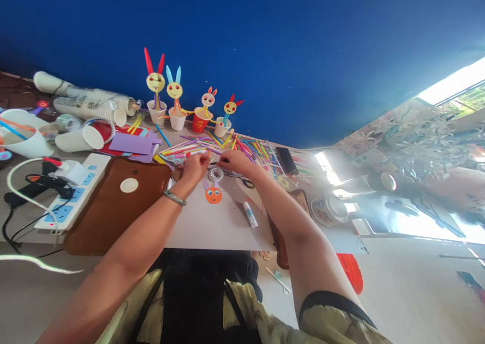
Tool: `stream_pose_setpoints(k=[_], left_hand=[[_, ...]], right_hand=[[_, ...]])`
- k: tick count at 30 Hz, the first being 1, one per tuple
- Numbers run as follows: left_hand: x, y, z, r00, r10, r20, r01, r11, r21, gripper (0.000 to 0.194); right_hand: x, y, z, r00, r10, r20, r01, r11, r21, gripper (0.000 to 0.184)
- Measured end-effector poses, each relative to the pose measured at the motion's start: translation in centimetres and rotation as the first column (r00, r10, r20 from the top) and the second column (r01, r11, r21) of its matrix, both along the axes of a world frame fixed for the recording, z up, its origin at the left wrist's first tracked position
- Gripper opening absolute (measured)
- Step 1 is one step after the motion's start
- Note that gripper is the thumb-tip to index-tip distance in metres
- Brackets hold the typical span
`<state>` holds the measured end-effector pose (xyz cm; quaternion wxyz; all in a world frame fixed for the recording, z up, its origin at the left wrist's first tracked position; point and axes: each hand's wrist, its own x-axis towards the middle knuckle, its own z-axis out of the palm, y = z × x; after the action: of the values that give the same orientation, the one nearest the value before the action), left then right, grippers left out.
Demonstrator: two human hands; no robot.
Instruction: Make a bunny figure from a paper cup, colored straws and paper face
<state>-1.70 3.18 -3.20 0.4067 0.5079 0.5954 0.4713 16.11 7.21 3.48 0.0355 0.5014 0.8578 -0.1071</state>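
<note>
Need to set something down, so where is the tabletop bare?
Bare pale tabletop lies in front of the round orange rabbit-face cutout, up to its near edge, and between that and the white cylindrical tube. Thin multicoloured sticks crowd the space beyond the left hand and right hand; the left is crowded around the white plastic power strip.

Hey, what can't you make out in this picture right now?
All in the head view:
Right hand: it blocks sight of anything it holds.
Left hand: orange bit at its fingertips, too small to identify.
White tube: label too small to read.
Lower white cable: cut off by the left edge.
</note>
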Motion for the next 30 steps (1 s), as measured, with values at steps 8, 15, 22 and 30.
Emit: stream_pose_setpoints(k=[8, 15, 22, 30], left_hand=[[0.0, 0.4, 0.2, 0.992, 0.073, 0.1, -0.076, 0.997, 0.025, 0.005], [0.5, -0.3, 1.5, 0.96, 0.052, 0.275, -0.045, 0.998, -0.032, 0.002], [0.8, -0.5, 2.1, 0.902, 0.049, 0.43, -0.04, 0.999, -0.029, 0.015], [0.5, -0.7, 2.8, 0.765, -0.076, 0.639, 0.106, 0.994, -0.01, 0.024]], right_hand=[[5.9, -3.3, -0.8, 0.989, -0.13, 0.065, 0.128, 0.991, 0.03, 0.032], [7.4, -5.5, -1.2, 0.985, -0.141, 0.102, 0.131, 0.987, 0.098, 0.03], [1.9, -6.4, -2.1, 0.991, 0.12, -0.066, -0.104, 0.973, 0.205, 0.03], [-0.5, -5.5, -3.3, 0.996, 0.083, -0.031, -0.079, 0.989, 0.126, 0.014]])
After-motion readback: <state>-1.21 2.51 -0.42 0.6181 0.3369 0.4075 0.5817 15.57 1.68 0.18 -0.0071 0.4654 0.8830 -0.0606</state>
